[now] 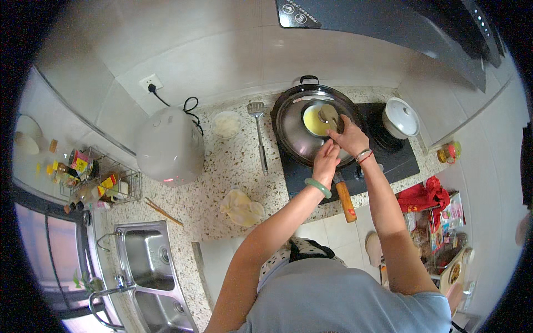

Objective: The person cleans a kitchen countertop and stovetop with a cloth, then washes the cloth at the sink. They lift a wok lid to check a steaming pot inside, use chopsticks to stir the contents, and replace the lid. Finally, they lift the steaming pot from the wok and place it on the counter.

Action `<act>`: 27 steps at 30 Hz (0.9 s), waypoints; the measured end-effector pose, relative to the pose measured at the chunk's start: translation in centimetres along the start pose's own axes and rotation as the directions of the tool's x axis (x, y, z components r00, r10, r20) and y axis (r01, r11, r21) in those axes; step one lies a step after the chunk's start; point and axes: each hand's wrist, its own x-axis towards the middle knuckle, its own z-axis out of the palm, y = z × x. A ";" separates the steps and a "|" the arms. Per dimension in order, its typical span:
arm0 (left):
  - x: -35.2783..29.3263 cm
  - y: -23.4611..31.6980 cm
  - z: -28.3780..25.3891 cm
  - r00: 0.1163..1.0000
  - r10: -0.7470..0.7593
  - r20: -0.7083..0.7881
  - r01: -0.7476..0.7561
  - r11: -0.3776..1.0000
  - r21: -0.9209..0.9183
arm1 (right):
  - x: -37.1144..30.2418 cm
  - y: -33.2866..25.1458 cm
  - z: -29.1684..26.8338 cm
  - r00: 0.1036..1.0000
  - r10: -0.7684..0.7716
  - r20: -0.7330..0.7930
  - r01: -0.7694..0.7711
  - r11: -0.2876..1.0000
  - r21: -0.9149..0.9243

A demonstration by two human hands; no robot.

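Observation:
A large dark wok (283, 100) stands on the black cooktop, covered by a domed metal lid (294, 130). Yellow shows in a pale-rimmed round area (314, 122) at the lid's middle, beside a brownish lid knob (330, 115). My right hand (353, 139) is closed at the knob's right side, fingers curved against it. Close below it, my left hand (326, 159) reaches over the lid's near part with fingers stretched out and nothing visible in them. Whether its fingertips touch the lid or my right hand, I cannot tell. The wok's wooden handle (345, 201) points toward me.
Left of the black cooktop (403, 168) lie a slotted metal turner (259, 133), a bowl with pale contents (226, 125) and a crumpled translucent bag (240, 207). A white lidded pot (401, 118) stands right. Further left are a white appliance (169, 145), chopsticks (164, 212) and a sink (145, 252).

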 end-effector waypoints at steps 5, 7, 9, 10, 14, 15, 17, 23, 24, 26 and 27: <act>0.4 0.2 1.0 0.998 0.048 -0.029 -0.047 0.999 0.026 | 1.1 -0.2 0.8 0.997 -0.011 0.072 0.005 0.996 0.092; 0.4 0.3 1.1 0.997 0.057 -0.047 -0.057 0.998 0.014 | 1.6 -0.1 1.4 0.999 -0.023 0.049 0.017 0.991 0.130; 0.3 0.5 1.5 0.997 0.069 -0.029 -0.069 0.998 -0.004 | 2.0 0.2 1.7 0.998 -0.049 0.030 0.044 0.986 0.163; 0.2 0.6 1.2 0.996 0.081 -0.036 -0.081 0.997 -0.015 | 2.3 0.3 1.9 0.996 -0.079 0.032 0.072 0.981 0.179; 3.1 -2.6 -0.6 0.961 0.263 0.085 -0.262 0.965 -0.024 | 1.9 -0.2 2.5 0.982 -0.186 0.011 0.175 0.941 0.289; 3.0 -2.7 0.0 0.967 0.242 0.083 -0.243 0.970 0.005 | 2.1 1.0 3.1 0.983 -0.181 -0.039 0.184 0.940 0.286; 2.7 -2.4 1.4 0.975 0.204 0.085 -0.209 0.976 0.063 | 3.6 4.4 4.9 0.967 -0.211 -0.146 0.249 0.909 0.334; -0.4 -0.9 1.0 0.920 0.376 0.112 -0.377 0.926 -0.007 | 0.4 -1.0 0.9 0.973 -0.207 -0.104 0.230 0.832 0.504; -1.9 0.0 1.3 0.917 0.371 0.142 -0.372 0.928 -0.025 | 0.1 -1.0 0.2 0.969 -0.225 -0.105 0.248 0.841 0.482; -4.7 1.2 1.3 0.893 0.427 0.142 -0.412 0.903 -0.127 | -1.3 -3.1 -1.6 0.947 -0.295 -0.126 0.320 0.836 0.445; -6.1 1.6 1.2 0.880 0.454 0.139 -0.429 0.886 -0.177 | -1.8 -3.9 -1.9 0.929 -0.338 -0.148 0.369 0.826 0.426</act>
